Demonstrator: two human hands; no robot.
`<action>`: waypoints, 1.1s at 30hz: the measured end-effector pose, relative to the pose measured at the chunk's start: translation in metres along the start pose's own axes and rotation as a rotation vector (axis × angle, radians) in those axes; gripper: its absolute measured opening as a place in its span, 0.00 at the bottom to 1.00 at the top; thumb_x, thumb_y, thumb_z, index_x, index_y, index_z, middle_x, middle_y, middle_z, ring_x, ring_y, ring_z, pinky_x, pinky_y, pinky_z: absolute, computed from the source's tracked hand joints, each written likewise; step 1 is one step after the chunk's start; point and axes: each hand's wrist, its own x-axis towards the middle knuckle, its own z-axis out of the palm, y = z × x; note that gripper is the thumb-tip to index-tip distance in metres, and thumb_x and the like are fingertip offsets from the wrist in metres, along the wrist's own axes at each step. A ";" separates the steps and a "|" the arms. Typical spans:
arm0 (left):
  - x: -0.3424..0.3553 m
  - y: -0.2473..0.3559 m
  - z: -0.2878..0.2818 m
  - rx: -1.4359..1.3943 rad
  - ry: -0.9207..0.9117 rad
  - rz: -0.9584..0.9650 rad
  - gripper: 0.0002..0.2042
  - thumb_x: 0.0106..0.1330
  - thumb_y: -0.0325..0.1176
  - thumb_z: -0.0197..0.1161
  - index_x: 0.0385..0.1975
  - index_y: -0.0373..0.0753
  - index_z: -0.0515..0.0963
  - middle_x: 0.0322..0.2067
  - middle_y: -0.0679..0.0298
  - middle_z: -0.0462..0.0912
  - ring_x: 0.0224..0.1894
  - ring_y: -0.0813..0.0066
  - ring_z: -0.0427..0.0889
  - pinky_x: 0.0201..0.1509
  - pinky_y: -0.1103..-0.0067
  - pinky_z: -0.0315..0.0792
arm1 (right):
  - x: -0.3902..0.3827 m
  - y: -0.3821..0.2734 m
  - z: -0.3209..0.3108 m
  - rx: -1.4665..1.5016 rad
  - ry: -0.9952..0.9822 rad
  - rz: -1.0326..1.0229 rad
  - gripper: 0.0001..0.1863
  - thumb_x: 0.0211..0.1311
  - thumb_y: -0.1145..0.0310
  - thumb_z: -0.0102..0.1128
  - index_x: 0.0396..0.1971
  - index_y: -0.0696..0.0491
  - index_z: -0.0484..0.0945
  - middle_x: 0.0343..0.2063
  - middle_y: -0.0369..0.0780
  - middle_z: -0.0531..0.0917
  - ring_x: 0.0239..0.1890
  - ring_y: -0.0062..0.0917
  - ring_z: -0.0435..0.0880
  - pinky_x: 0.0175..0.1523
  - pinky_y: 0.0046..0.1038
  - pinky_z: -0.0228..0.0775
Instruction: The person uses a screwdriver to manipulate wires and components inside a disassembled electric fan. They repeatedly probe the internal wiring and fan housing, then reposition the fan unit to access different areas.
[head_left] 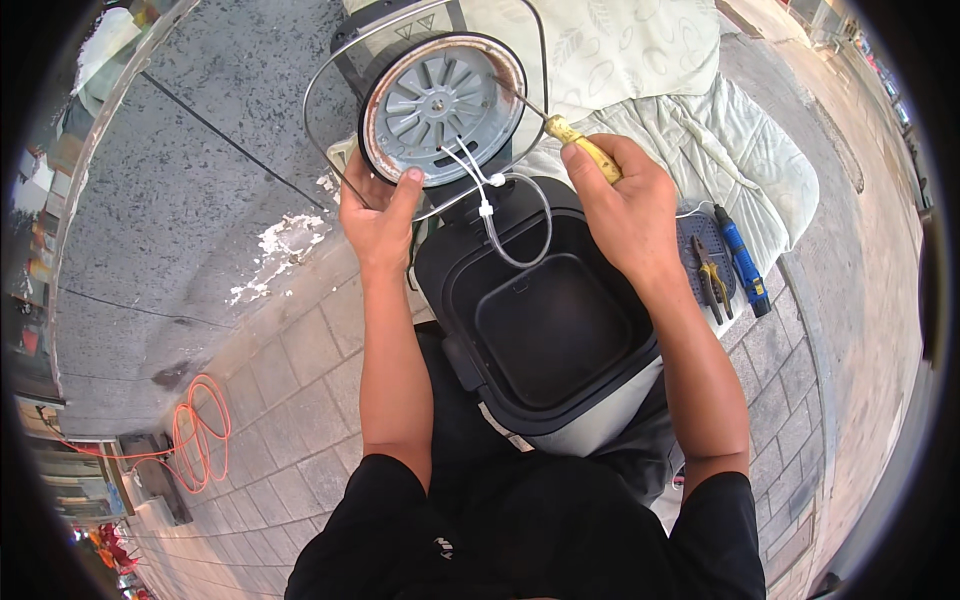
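My left hand [385,212] grips the lower left edge of a round metal housing [437,103] with a finned grey disc inside and a dark, rusty rim. In my right hand [635,200] is a screwdriver [583,146] with a worn yellow handle. Its shaft points left, the tip at the housing's right inner rim. A thin bent metal rod [307,102] loops round the housing. White sleeved wires [487,212] come out of the disc and curve over a black, square-mouthed appliance body [447,285], which rests between my legs below both hands.
A pale quilted pad [770,165] lies at the back right. On its near edge, a grey mat [690,228] holds pliers [712,280] and a blue corded tool [740,255]. A coiled orange cord [198,430] lies on the paving at left, beside a grey, paint-flecked surface [220,120].
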 end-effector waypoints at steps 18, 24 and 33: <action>0.001 -0.003 0.000 -0.034 -0.006 0.026 0.32 0.65 0.18 0.76 0.70 0.29 0.72 0.62 0.55 0.82 0.63 0.67 0.82 0.69 0.70 0.76 | 0.008 0.010 0.007 0.041 0.008 -0.003 0.24 0.74 0.54 0.72 0.50 0.63 0.88 0.30 0.39 0.88 0.32 0.19 0.83 0.40 0.27 0.77; 0.001 -0.003 0.001 -0.041 -0.005 0.043 0.32 0.65 0.18 0.75 0.70 0.28 0.71 0.62 0.54 0.82 0.63 0.67 0.82 0.68 0.70 0.77 | 0.010 0.011 0.007 0.020 0.007 -0.026 0.26 0.72 0.51 0.68 0.49 0.63 0.87 0.32 0.48 0.91 0.34 0.33 0.91 0.45 0.33 0.81; 0.002 0.000 -0.003 -0.009 -0.013 0.029 0.32 0.65 0.17 0.76 0.69 0.26 0.71 0.61 0.53 0.83 0.61 0.67 0.84 0.65 0.71 0.79 | 0.027 0.011 -0.008 0.794 -0.376 0.631 0.22 0.77 0.54 0.66 0.38 0.62 0.86 0.23 0.32 0.78 0.23 0.15 0.71 0.27 0.23 0.63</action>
